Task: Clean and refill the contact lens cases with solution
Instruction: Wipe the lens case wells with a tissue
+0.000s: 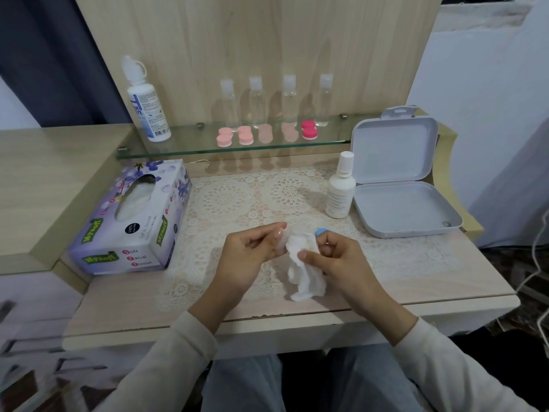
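Observation:
Over the lace mat, my left hand (pixel 252 248) pinches the edge of a clear contact lens case (pixel 292 231), which is mostly hidden by a crumpled white tissue (pixel 303 269). My right hand (pixel 332 257) holds that tissue, thumb pressing it onto the case. A blue cap (pixel 321 231) shows just above my right fingers. A small white solution bottle (pixel 341 190) stands capped to the right. A large solution bottle (pixel 144 102) stands on the glass shelf (pixel 190 144) at the left. Pink lens cases (pixel 234 136) and a darker pink case (pixel 309 129) sit on that shelf.
A purple tissue box (pixel 133 218) lies at the left of the mat. An open white hinged box (pixel 398 179) sits at the right. Several small clear bottles (pixel 257 99) line the shelf against the wooden back panel. The desk's front edge runs below my wrists.

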A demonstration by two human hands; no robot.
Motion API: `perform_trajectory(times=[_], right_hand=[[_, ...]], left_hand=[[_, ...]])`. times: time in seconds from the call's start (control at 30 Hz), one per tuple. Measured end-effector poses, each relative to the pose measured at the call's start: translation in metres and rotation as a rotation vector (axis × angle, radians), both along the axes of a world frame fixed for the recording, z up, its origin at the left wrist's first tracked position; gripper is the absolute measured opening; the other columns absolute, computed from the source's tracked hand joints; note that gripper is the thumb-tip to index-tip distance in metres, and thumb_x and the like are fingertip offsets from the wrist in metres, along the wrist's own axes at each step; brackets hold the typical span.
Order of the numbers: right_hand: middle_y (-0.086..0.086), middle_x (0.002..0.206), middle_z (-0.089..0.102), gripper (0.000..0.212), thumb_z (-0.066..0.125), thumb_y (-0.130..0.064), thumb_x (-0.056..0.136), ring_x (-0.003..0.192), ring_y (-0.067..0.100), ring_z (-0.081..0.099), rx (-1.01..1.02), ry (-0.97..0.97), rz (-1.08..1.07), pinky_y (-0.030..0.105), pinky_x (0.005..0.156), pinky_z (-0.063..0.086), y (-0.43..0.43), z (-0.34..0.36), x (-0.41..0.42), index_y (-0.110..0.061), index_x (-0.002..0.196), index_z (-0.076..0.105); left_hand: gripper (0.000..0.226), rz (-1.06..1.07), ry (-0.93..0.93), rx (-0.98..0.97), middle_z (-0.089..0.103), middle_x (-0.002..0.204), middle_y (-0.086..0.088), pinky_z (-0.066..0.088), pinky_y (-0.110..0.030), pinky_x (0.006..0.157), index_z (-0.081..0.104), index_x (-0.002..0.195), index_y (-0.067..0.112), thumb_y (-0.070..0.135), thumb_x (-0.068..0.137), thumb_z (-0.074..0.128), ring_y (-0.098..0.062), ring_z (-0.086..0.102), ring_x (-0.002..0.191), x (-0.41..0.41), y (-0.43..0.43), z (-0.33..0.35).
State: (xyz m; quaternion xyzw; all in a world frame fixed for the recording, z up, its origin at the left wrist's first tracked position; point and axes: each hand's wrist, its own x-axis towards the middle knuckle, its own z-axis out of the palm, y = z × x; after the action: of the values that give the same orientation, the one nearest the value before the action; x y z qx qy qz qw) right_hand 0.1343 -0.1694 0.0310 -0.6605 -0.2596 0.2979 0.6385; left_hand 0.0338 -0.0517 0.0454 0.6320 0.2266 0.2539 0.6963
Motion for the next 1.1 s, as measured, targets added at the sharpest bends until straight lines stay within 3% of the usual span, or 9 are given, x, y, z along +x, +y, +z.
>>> perform_trajectory(times=[0.13, 0.33, 0.43, 0.53, 0.63, 0.77, 0.9, 0.97, 1.1], right_hand=[[0.003, 0.064, 0.068, 0.015, 0.069, 0.0, 0.075, 0.056, 0.012, 0.061, 0.063, -0.012, -0.005, 0.02, 0.056, 0.048, -0.005, 0.007, 0.005, -0.009, 0.074, 0.058], [0.015, 0.071, 0.062, 0.017, 0.076, -0.006, 0.07, 0.063, 0.022, 0.056, -0.027, -0.19, -0.076, 0.03, 0.061, 0.044, -0.001, 0.003, 0.007, -0.003, 0.067, 0.06], [0.006, 0.075, 0.063, 0.021, 0.079, -0.007, 0.067, 0.066, 0.018, 0.061, -0.041, -0.212, -0.117, 0.027, 0.061, 0.048, 0.0, 0.0, 0.007, -0.011, 0.072, 0.059], [0.003, 0.079, 0.068, 0.026, 0.077, -0.004, 0.069, 0.07, 0.011, 0.064, 0.007, -0.239, -0.056, 0.021, 0.066, 0.051, -0.001, 0.001, 0.006, -0.021, 0.085, 0.067], [0.006, 0.08, 0.07, 0.019, 0.078, -0.006, 0.067, 0.071, 0.016, 0.065, 0.022, -0.242, -0.076, 0.024, 0.066, 0.052, 0.001, 0.002, 0.005, -0.017, 0.078, 0.068], [0.006, 0.061, 0.06, 0.018, 0.075, -0.01, 0.071, 0.056, 0.013, 0.051, 0.021, -0.268, -0.131, 0.023, 0.056, 0.04, 0.002, -0.001, 0.009, -0.005, 0.062, 0.061], [0.005, 0.072, 0.068, 0.009, 0.068, -0.001, 0.078, 0.064, 0.012, 0.06, 0.07, -0.207, -0.04, 0.021, 0.061, 0.046, -0.001, 0.001, 0.011, -0.009, 0.074, 0.068], [0.003, 0.083, 0.071, 0.018, 0.071, 0.003, 0.073, 0.071, 0.01, 0.065, 0.084, -0.198, -0.01, 0.019, 0.065, 0.05, -0.001, 0.001, 0.009, -0.013, 0.081, 0.069], [0.004, 0.072, 0.068, 0.017, 0.078, -0.003, 0.066, 0.063, 0.011, 0.062, 0.063, -0.222, -0.105, 0.018, 0.059, 0.049, 0.003, 0.0, 0.007, -0.012, 0.07, 0.065]], left_hand=[[0.025, -0.014, 0.014, 0.002, 0.07, 0.092, -0.005, 0.052, -0.015, 0.067, 0.065, 0.105, 0.008, -0.002, 0.082, 0.059, -0.015, 0.07, 0.078, -0.003, 0.0, -0.002], [0.024, -0.057, 0.055, 0.02, 0.072, 0.083, 0.007, 0.051, -0.014, 0.069, 0.067, 0.099, 0.017, 0.001, 0.084, 0.059, -0.012, 0.069, 0.078, -0.006, -0.004, -0.002], [0.025, -0.068, 0.061, 0.057, 0.071, 0.083, 0.006, 0.052, -0.016, 0.071, 0.067, 0.098, 0.018, 0.0, 0.084, 0.059, -0.012, 0.069, 0.078, -0.008, -0.003, 0.0], [0.024, -0.057, 0.067, 0.095, 0.067, 0.081, -0.007, 0.052, -0.017, 0.07, 0.068, 0.094, 0.017, -0.002, 0.083, 0.06, -0.011, 0.068, 0.073, -0.008, -0.004, 0.002], [0.023, -0.06, 0.085, 0.121, 0.069, 0.084, -0.013, 0.053, -0.018, 0.07, 0.069, 0.086, 0.02, -0.001, 0.081, 0.063, -0.012, 0.068, 0.074, -0.008, -0.006, 0.002], [0.021, -0.059, 0.085, 0.101, 0.069, 0.088, -0.015, 0.053, -0.017, 0.07, 0.069, 0.088, 0.016, -0.003, 0.081, 0.062, -0.014, 0.069, 0.078, -0.007, -0.007, 0.001], [0.02, -0.038, 0.09, 0.109, 0.068, 0.084, -0.011, 0.052, -0.015, 0.068, 0.069, 0.088, 0.016, -0.001, 0.082, 0.061, -0.009, 0.068, 0.073, -0.008, -0.004, 0.0], [0.02, -0.037, 0.096, 0.119, 0.069, 0.085, -0.011, 0.052, -0.015, 0.069, 0.069, 0.088, 0.017, 0.0, 0.082, 0.062, -0.009, 0.068, 0.073, -0.008, -0.004, 0.001], [0.02, -0.054, 0.101, 0.101, 0.07, 0.086, -0.013, 0.053, -0.018, 0.072, 0.069, 0.089, 0.017, -0.001, 0.082, 0.062, -0.012, 0.068, 0.075, -0.006, -0.006, 0.002]])
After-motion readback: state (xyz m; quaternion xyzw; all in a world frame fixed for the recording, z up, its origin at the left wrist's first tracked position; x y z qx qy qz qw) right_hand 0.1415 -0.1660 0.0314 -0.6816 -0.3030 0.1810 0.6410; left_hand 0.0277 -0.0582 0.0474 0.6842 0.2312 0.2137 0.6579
